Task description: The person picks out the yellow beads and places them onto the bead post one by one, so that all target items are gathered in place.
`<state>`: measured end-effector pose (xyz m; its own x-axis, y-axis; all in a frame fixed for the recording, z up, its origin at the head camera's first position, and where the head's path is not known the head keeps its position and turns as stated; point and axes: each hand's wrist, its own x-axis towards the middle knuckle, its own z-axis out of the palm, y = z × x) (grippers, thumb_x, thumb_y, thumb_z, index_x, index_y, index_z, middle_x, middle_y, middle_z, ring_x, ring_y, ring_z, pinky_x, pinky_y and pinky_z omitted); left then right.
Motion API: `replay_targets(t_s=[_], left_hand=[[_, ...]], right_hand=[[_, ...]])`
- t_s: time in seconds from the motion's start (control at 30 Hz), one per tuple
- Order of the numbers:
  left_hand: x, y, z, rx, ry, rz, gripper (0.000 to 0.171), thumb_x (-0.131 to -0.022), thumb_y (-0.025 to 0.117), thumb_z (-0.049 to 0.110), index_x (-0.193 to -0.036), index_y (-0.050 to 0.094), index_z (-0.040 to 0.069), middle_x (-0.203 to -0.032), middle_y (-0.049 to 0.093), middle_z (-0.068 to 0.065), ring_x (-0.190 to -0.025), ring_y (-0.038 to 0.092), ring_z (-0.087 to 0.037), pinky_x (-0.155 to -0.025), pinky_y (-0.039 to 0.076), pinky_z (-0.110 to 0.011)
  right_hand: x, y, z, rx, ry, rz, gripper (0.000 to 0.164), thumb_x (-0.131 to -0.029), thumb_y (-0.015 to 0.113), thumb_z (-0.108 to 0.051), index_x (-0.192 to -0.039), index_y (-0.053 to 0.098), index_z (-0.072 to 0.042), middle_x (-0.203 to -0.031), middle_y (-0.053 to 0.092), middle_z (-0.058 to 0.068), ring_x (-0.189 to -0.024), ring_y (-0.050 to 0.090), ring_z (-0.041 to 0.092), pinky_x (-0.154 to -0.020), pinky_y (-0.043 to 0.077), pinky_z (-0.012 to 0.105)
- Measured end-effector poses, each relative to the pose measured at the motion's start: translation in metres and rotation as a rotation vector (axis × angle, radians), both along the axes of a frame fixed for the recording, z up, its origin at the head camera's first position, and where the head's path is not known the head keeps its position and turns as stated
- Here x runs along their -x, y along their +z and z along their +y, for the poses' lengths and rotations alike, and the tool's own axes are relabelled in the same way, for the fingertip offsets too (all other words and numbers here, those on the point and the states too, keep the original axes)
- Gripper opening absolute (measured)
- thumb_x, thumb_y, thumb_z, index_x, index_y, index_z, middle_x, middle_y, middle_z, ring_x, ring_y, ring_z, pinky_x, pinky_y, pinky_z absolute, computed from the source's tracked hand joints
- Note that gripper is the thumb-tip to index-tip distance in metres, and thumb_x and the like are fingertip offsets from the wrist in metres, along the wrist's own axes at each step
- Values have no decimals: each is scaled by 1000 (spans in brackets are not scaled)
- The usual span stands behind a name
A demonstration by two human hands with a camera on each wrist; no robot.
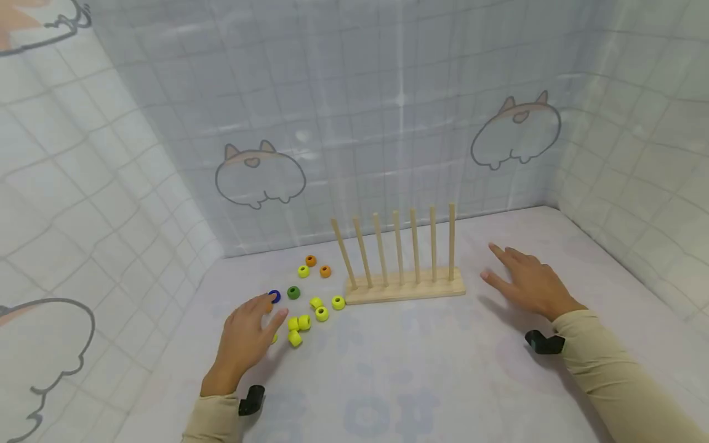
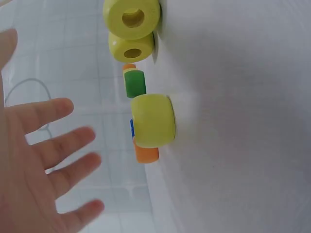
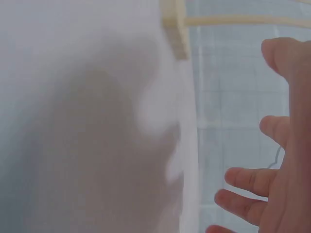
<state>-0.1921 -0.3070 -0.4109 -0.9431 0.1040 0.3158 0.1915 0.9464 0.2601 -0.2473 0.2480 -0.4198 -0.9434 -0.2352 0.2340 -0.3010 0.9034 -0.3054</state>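
Observation:
My left hand [image 1: 245,339] hovers over the left part of the table with fingers spread and nothing held. Under and beyond its fingertips lie a blue bead [image 1: 275,296], a green bead [image 1: 293,292] and a partly hidden orange bead [image 2: 146,151]. Several yellow beads [image 1: 322,314] are scattered just right of that hand. To the right of the wooden peg rack [image 1: 404,288], my right hand [image 1: 528,283] is held above the table, fingers extended and apart. The rack's upright pegs [image 1: 415,246] carry no beads.
Two more orange beads [image 1: 325,271] and a yellow bead [image 1: 303,271] lie farther back, left of the rack. A pale cloth covers the table [image 1: 421,363]. Grid-patterned curtains [image 1: 360,123] with cartoon animal drawings enclose the back and sides.

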Motion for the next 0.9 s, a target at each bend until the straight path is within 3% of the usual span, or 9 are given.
replay_targets(t_s=[0.1, 0.2, 0.3, 0.43, 0.6, 0.73, 0.9], left_hand=[[1, 0, -1, -53, 5, 15, 62, -102, 50, 54, -135, 61, 2, -131, 61, -22, -125, 52, -43, -102, 40, -64], [1, 1, -2, -77, 23, -3, 59, -101, 52, 53, -135, 62, 5, -133, 59, -21, -125, 51, -43, -101, 41, -64], [-1, 0, -2, -86, 32, -6, 58, -101, 53, 53, -134, 63, 6, -134, 59, -19, -126, 51, -42, -100, 42, -63], [-4, -3, -3, -106, 47, 32, 55, -101, 54, 51, -130, 65, 7, -128, 64, -15, -121, 56, -38, -96, 47, -61], [-6, -7, -8, -133, 72, 84, 48, -101, 56, 46, -128, 68, 9, -127, 65, -10, -117, 60, -35, -87, 52, -59], [-7, -10, -11, -162, 113, 107, 40, -101, 60, 40, -125, 69, 10, -122, 67, -10, -108, 63, -34, -80, 55, -57], [-4, -20, -11, -235, 144, 107, 33, -101, 60, 34, -119, 72, 9, -108, 70, -6, -96, 66, -25, -80, 57, -46]], right_hand=[[2, 2, -10, 91, 9, -49, 78, -101, 43, -61, -158, 31, -9, -151, 39, 30, -133, 38, 54, -99, 35, 74], [5, 1, -19, 154, 14, -105, 80, -101, 42, -63, -158, 29, -9, -153, 37, 29, -137, 35, 51, -104, 32, 73], [7, -2, -24, 209, 15, -136, 81, -101, 42, -63, -158, 29, -7, -151, 40, 28, -134, 42, 47, -103, 34, 71], [11, -5, -27, 290, 28, -121, 77, -102, 44, -58, -155, 35, -3, -143, 50, 26, -125, 53, 42, -99, 41, 66], [18, -10, -35, 418, 49, -102, 67, -104, 48, -50, -149, 44, 0, -135, 57, 25, -120, 56, 41, -99, 45, 61], [22, -14, -45, 505, 62, -161, 67, -103, 50, -50, -148, 45, -1, -137, 55, 25, -122, 55, 43, -100, 44, 61], [22, -21, -51, 555, 93, -242, 66, -103, 53, -45, -149, 42, 1, -141, 51, 25, -126, 52, 43, -103, 43, 60]])
